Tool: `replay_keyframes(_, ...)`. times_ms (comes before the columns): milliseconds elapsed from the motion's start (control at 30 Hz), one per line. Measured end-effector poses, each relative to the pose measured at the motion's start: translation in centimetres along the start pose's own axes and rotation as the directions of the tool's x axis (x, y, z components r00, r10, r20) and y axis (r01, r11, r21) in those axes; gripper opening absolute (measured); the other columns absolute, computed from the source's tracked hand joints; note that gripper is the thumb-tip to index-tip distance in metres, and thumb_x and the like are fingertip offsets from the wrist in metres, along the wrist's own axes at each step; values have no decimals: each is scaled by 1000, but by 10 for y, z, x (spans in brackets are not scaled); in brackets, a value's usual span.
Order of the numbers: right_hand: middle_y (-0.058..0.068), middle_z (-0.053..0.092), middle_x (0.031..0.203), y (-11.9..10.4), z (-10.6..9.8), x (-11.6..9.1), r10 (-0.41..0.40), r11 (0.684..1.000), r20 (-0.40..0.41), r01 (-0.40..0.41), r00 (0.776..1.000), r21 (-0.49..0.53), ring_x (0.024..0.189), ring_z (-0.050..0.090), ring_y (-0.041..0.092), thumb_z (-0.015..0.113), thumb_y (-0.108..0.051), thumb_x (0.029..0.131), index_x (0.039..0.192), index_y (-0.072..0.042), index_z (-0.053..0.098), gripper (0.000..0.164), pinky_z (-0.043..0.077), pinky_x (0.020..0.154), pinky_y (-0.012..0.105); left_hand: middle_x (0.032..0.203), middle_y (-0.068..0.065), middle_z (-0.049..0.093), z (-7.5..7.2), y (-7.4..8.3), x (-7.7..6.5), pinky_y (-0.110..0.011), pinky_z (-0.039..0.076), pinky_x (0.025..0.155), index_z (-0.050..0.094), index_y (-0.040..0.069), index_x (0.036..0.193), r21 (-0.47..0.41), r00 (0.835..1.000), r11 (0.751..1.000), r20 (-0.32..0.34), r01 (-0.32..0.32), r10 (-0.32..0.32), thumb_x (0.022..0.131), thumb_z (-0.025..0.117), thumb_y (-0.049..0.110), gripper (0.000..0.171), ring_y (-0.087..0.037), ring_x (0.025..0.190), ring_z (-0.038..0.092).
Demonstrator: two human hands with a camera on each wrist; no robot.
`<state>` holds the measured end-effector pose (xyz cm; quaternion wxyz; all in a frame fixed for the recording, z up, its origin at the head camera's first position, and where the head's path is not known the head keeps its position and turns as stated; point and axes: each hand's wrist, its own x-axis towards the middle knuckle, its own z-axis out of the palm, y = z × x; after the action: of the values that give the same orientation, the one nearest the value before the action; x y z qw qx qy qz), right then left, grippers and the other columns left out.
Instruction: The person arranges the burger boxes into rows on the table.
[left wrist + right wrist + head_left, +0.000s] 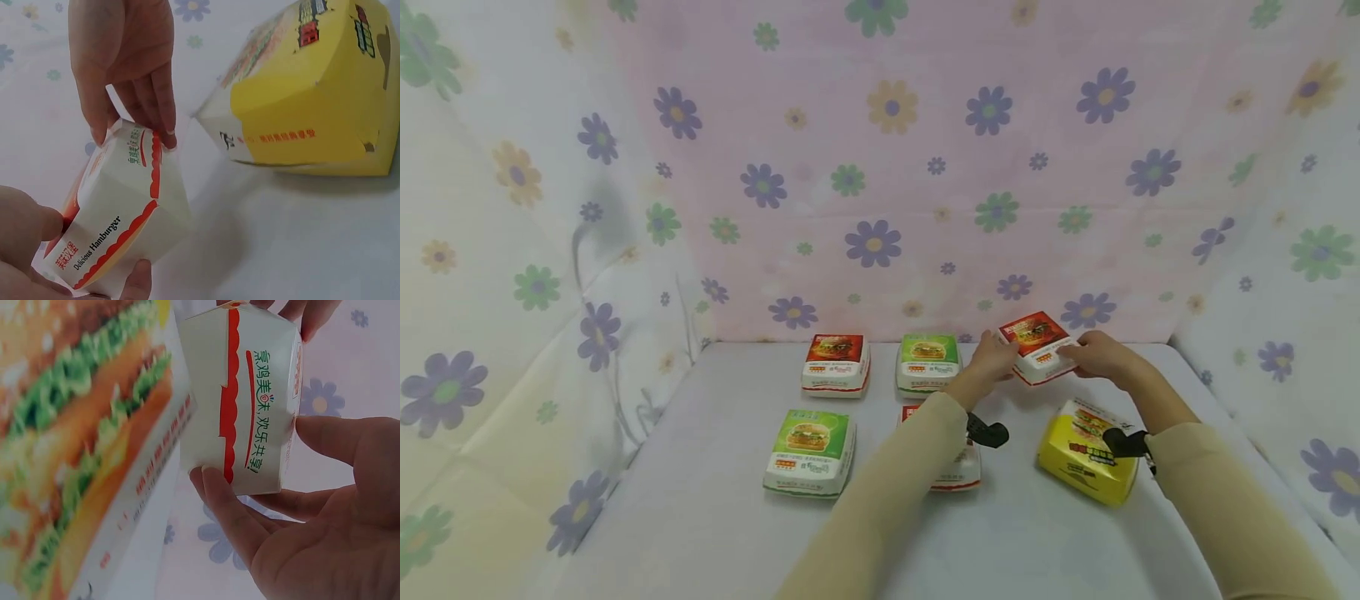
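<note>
Both hands hold one red-and-white burger box tilted above the back right of the table. My left hand grips its left side, thumb on top and fingers beneath, as the left wrist view shows. On the opposite side, my right hand pinches it between thumb and fingers. The white side of the burger box carries a red scalloped band and the words "Delicious Hamburger". Just below the right hand, a yellow burger box sits on the table, partly covered by the right wrist's black camera mount.
At the back stand another red-and-white box and a green-and-white box. Nearer are a second green-and-white box and a red-and-white box half hidden by the left sleeve. Flowered cloth hangs behind and at both sides.
</note>
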<state>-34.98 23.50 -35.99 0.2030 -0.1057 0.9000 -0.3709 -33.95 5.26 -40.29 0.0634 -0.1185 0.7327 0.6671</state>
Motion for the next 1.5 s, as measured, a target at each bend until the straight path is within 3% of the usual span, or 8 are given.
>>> replay_keyframes(200,29,48,119,-3,10,2,34,999,13,-34,999,-10,107,51,38,44,-31,99,129,18,33,59,47,90,45,121,-10,52,-8,-3,2,-41,47,90,22,9,147,11,998,998,14,61,-61,97,52,28,61,-20,98,58)
replay_keyframes(467,30,53,113,2,18,9,72,994,14,-71,997,-86,108,52,43,44,-34,98,126,19,33,61,44,92,51,115,-11,54,-7,-6,8,-42,47,90,37,5,133,30,995,995,10,100,-100,100,46,25,41,-22,99,57)
replay_keyframes(733,29,51,116,6,29,11,93,991,31,-89,995,-98,107,53,42,48,-34,97,123,16,36,58,44,91,52,127,-13,50,-10,-18,15,-40,47,89,32,7,142,74,993,991,15,113,-115,100,44,23,47,-24,108,54)
replay_keyframes(1100,24,54,112,4,26,13,120,989,74,-113,990,-90,97,57,32,48,-33,97,121,13,41,53,49,80,41,134,-9,46,-12,-18,28,-39,46,87,35,9,142,189,988,971,25,148,-156,100,43,27,46,-20,110,48)
replay_keyframes(1333,21,55,106,3,26,13,152,987,80,-147,985,-71,88,55,26,47,-33,97,119,10,42,48,48,76,37,131,-7,47,-12,-14,22,-35,44,86,35,10,141,237,982,955,16,180,-189,99,43,29,47,-20,105,46)
replay_keyframes(1500,23,52,116,2,25,12,170,984,84,-165,982,-61,96,56,30,48,-34,97,122,9,40,51,49,77,38,142,-7,40,-11,-10,17,-36,38,98,26,9,147,334,986,929,-6,158,-165,100,40,31,53,-17,121,41)
